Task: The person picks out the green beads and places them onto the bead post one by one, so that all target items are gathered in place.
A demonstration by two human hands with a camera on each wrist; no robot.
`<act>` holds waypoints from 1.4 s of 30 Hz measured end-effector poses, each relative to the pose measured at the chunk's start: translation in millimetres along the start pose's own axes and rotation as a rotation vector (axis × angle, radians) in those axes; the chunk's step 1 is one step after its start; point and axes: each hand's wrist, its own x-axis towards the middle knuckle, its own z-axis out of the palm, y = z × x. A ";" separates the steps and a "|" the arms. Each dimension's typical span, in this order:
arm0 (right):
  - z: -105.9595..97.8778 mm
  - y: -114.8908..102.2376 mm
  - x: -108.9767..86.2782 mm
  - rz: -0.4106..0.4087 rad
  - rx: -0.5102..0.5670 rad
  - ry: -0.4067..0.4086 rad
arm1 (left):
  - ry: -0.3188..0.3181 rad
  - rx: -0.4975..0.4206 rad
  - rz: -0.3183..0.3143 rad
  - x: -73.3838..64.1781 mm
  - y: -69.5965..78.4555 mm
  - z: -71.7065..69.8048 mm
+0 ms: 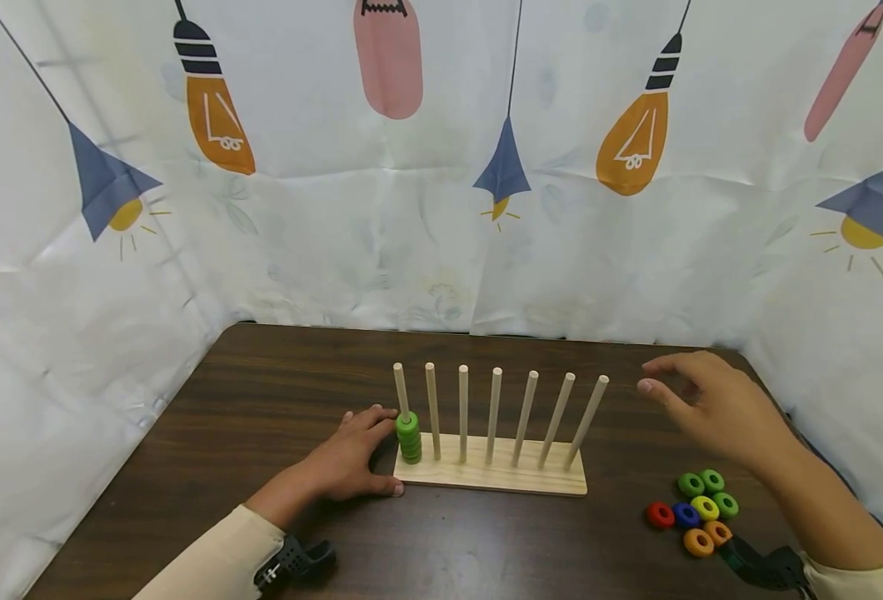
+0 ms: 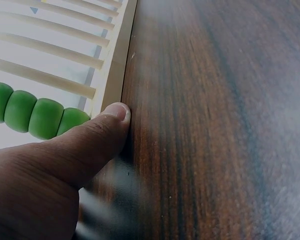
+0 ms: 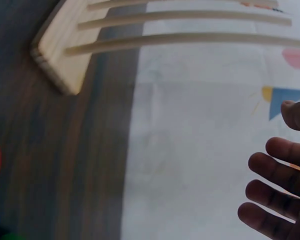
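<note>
A pale wooden peg stand [image 1: 490, 473] with several upright pegs stands near the middle of the table. Green rings [image 1: 409, 439] are stacked on its leftmost peg; the other pegs are bare. My left hand [image 1: 351, 454] holds the left end of the base, thumb [image 2: 107, 125] at the front corner and fingers round the far side by the green stack. To the right of the stand, my right hand [image 1: 719, 404] is raised above the table, fingers [image 3: 277, 172] loosely bent and apart, holding nothing.
Loose rings lie on the dark wood-grain table [image 1: 209, 467] below the right forearm: green rings [image 1: 711, 481], a yellow ring [image 1: 696, 502], a blue ring [image 1: 679, 508], a red ring [image 1: 652, 513] and orange rings [image 1: 691, 537]. A white curtain [image 1: 321, 242] with lamp prints surrounds the table.
</note>
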 end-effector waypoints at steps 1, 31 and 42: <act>1.2 4.1 -3.0 0.013 0.000 -0.005 | 0.000 0.001 0.002 0.0 0.1 0.1; 53.5 95.4 -65.8 0.049 0.028 -0.201 | 0.012 0.005 0.017 -0.8 -0.3 1.6; 65.7 102.6 -70.1 0.077 -0.012 -0.192 | 0.021 0.003 0.019 0.3 -2.1 3.4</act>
